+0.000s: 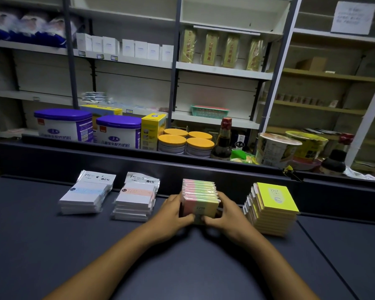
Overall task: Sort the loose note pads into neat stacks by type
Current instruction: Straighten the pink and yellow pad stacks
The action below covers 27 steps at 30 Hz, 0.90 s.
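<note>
Hands are clamped on the pink-and-green pad stack (199, 200) on the dark counter (52, 245), left hand (171, 215) curled round its left side and right hand (227, 215) round its right side. The stack's long axis runs away from the person toward the back ledge, with the "2208" label end facing them. It sits between the orange-band packs (136, 195) and the yellow pad stack (273, 208), and the blue-band packs (87, 193) are furthest left

The desk (41, 245) looks matt, smooth and dark. At its far edge, the white note pads (85, 197) sit in glossy clear plastic wrap, while the yellow pads (275, 201) show matt paper covers.
</note>
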Available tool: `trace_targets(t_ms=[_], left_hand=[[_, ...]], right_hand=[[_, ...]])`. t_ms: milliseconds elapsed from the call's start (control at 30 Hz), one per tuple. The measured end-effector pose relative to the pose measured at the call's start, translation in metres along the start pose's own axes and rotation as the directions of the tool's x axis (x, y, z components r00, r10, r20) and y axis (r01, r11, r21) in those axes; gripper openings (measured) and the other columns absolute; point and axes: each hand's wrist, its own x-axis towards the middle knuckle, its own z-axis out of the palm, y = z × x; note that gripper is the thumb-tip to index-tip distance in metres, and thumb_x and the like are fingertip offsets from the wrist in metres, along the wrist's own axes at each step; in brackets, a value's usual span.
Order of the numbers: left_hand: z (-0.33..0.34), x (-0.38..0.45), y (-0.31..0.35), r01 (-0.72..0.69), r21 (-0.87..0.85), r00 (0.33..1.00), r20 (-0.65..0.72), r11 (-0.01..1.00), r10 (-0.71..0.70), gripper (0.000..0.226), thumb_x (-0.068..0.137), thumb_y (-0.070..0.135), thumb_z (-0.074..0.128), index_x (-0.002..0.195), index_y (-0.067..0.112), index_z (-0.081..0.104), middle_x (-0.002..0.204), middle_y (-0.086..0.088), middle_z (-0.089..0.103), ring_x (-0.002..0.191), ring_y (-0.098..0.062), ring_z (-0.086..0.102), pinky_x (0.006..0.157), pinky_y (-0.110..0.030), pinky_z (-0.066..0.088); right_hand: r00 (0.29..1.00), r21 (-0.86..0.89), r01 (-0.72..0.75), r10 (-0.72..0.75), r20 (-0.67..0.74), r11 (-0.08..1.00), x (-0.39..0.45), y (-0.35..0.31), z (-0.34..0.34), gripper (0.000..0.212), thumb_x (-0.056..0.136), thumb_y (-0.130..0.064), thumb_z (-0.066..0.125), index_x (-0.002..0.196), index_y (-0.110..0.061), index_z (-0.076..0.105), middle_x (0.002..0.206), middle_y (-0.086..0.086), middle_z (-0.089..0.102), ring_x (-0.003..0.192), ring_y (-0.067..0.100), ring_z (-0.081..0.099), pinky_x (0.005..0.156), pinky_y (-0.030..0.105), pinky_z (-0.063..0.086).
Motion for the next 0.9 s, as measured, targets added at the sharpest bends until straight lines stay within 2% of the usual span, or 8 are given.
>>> trace_targets(t_ms=[100, 233, 300, 433, 533, 633, 800, 900], left_hand=[[0.001, 0.001, 0.0, 0.022, 0.045, 1.0, 0.014, 0.999, -0.023, 0.056, 0.087, 0.033, 0.069, 0.137, 0.034, 0.045, 0.13, 0.0, 0.046, 0.127, -0.014, 0.042, 0.113, -0.035, 0.034], [-0.001, 0.001, 0.003, -0.014, -0.022, 1.0, -0.019, 1.0, 0.013, 0.045, 0.086, 0.025, 0.07, 0.124, 0.04, 0.05, 0.126, -0.002, 0.054, 0.119, -0.011, 0.05, 0.105, -0.023, 0.039], [-0.005, 0.003, 0.006, -0.01, -0.055, 0.997, -0.081, 0.998, 0.006, 0.037, 0.085, 0.026, 0.072, 0.119, 0.033, 0.058, 0.12, -0.001, 0.064, 0.11, -0.01, 0.06, 0.1, -0.027, 0.047], [-0.007, 0.006, 0.016, 0.054, -0.251, 0.988, -0.129, 0.967, -0.089, 0.06, 0.071, 0.061, 0.07, 0.116, 0.021, 0.071, 0.107, 0.009, 0.075, 0.102, -0.007, 0.069, 0.097, -0.039, 0.052], [-0.005, 0.006, 0.018, 0.168, -0.182, 0.966, -0.163, 0.969, -0.199, 0.075, 0.061, 0.085, 0.053, 0.097, 0.024, 0.077, 0.089, 0.008, 0.076, 0.09, -0.008, 0.07, 0.089, -0.037, 0.055], [-0.001, 0.006, 0.017, 0.294, -0.108, 0.92, -0.239, 0.95, -0.312, 0.087, 0.053, 0.095, 0.043, 0.083, 0.02, 0.074, 0.081, 0.003, 0.073, 0.082, -0.012, 0.069, 0.076, -0.031, 0.052], [0.001, 0.011, 0.022, 0.363, -0.068, 0.894, -0.254, 0.929, -0.368, 0.087, 0.057, 0.097, 0.038, 0.065, 0.015, 0.064, 0.075, -0.004, 0.074, 0.076, -0.017, 0.07, 0.082, -0.031, 0.051], [0.001, 0.012, 0.022, 0.377, -0.034, 0.9, -0.221, 0.926, -0.375, 0.087, 0.065, 0.095, 0.033, 0.071, 0.014, 0.064, 0.08, -0.003, 0.074, 0.08, -0.017, 0.069, 0.085, -0.034, 0.051]], right_hand=[[1.0, 0.019, -0.006, 0.006, -0.002, 1.0, -0.002, -0.001, 0.003, 0.066, 0.076, 0.011, 0.075, 0.132, -0.011, 0.048, 0.117, -0.009, 0.063, 0.098, -0.015, 0.063, 0.08, 0.006, 0.047], [1.0, 0.009, -0.001, 0.001, 0.0, 1.0, 0.0, -0.005, -0.002, 0.06, 0.075, 0.006, 0.078, 0.127, -0.014, 0.055, 0.113, -0.01, 0.067, 0.095, -0.012, 0.065, 0.078, 0.006, 0.047], [1.0, 0.054, -0.019, 0.02, -0.016, 0.998, 0.001, -0.007, -0.006, 0.046, 0.078, 0.003, 0.077, 0.119, -0.011, 0.062, 0.108, -0.003, 0.073, 0.092, -0.004, 0.069, 0.076, 0.009, 0.049], [0.986, 0.195, -0.144, 0.157, -0.053, 0.97, 0.003, -0.012, -0.01, 0.013, 0.089, -0.015, 0.069, 0.101, -0.017, 0.073, 0.097, -0.002, 0.078, 0.085, 0.006, 0.072, 0.07, 0.015, 0.054], [0.959, 0.172, -0.259, 0.274, -0.073, 0.95, 0.003, -0.014, -0.011, 0.024, 0.09, -0.036, 0.065, 0.091, -0.014, 0.076, 0.086, -0.002, 0.078, 0.074, 0.011, 0.068, 0.071, 0.024, 0.054], [0.939, 0.109, -0.317, 0.328, -0.105, 0.942, 0.002, -0.012, -0.01, 0.039, 0.087, -0.052, 0.063, 0.079, -0.016, 0.076, 0.062, -0.005, 0.067, 0.058, 0.006, 0.057, 0.063, 0.02, 0.047], [0.929, 0.131, -0.337, 0.352, -0.115, 0.932, 0.006, -0.011, -0.009, 0.054, 0.085, -0.061, 0.059, 0.086, -0.01, 0.077, 0.061, -0.003, 0.066, 0.051, 0.006, 0.056, 0.055, 0.02, 0.047], [0.922, 0.1, -0.348, 0.36, -0.141, 0.932, 0.006, -0.008, -0.007, 0.061, 0.081, -0.07, 0.055, 0.082, -0.013, 0.077, 0.062, -0.004, 0.069, 0.052, 0.006, 0.059, 0.051, 0.02, 0.046]])
